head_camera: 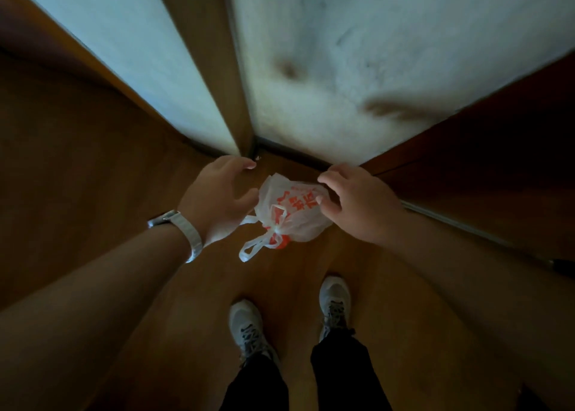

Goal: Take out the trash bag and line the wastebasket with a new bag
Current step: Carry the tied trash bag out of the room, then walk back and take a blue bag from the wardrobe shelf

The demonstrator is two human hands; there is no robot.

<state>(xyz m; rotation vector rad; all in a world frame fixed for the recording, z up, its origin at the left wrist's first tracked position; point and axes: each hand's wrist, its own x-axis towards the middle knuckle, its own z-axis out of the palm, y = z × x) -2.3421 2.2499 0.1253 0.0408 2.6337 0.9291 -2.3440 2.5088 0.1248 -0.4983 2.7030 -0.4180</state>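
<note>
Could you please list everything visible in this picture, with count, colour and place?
trash bag: one, white with red print, knotted, on the floor between the hands
floor: one, brown wood, underfoot
wall panels: two, whitish, ahead, either side of the post
post: one, brown wood, running down to the corner
watch: one, silver, left wrist
shoes: two, grey-white, bottom centre
trousers: one pair, black, bottom edge
left hand: fingers spread, beside the bag
right hand: fingers loosely bent over the bag; contact unclear
</note>
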